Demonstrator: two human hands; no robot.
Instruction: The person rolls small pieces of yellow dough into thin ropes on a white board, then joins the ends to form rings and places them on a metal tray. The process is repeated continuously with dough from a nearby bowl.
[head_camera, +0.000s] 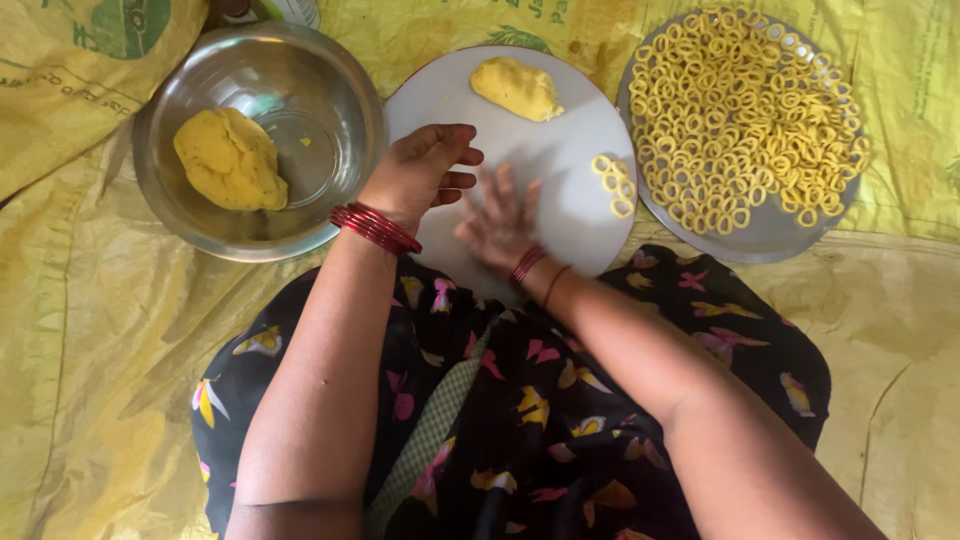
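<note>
So the right hand (500, 222) is being pressed flat on the white round board (560, 190), fingers spread wide. It's blurred, so whether a dough strand is being rolled under the palm can't be told. The left hand (420, 170) is being rested at the board's 9 o'clock edge, fingers loosely curled and narrow, nothing visibly being gripped.

The spare dough lump (516, 88) is sitting at 12 o'clock on the board, and a few finished dough rings (612, 184) are lying near 3 o'clock.

Judging what could go wrong:
- the finished rings are being kept near the rolling hand, so a wide stroke could be flattening them
- the board's near edge is being overhung onto the lap, so hard pressure there might be tipping it
- the left wrist and its red bangles (376, 228) are being held just beside the steel bowl (340, 90), so a bump could be shifting the bowl and the big dough ball (230, 158) inside it

Room-wise: the board's centre is being left free, while the 3 o'clock side is being crowded by the full plate of rings (760, 235), which is nearly touching the board. Most open room is being offered toward 12 o'clock, short of the lump.
</note>
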